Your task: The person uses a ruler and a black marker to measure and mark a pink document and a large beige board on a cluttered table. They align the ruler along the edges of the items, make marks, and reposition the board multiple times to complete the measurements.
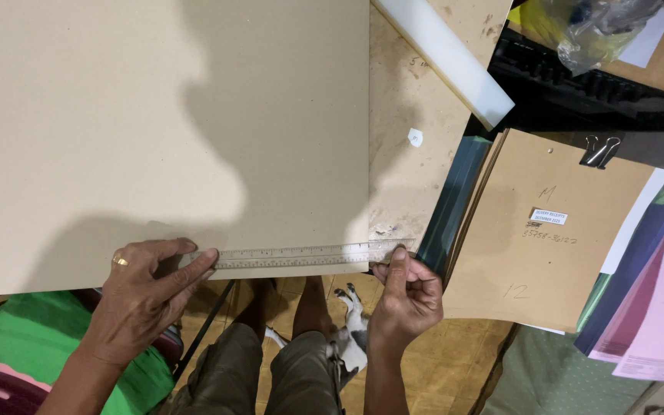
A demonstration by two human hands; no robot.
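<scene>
Left hand (144,280): palm down, wrist low, fingers spread open; fingertips press the left end of the ruler, gold ring on one finger.
Ruler (301,256): long, flat, pale metal with fine scale marks; lies along the near edge of the board, spanning from left fingertips to right thumb.
Board (163,131): large tan sheet, matte, smooth, straight cut edges, on a scuffed worktable (409,100).
Right hand (409,292): below the table edge, fingers curled closed, thumb up, pinching the ruler's right end at the board's corner.
Far right: brown folder (532,253) with black binder clip (599,151), pink papers (659,307).
</scene>
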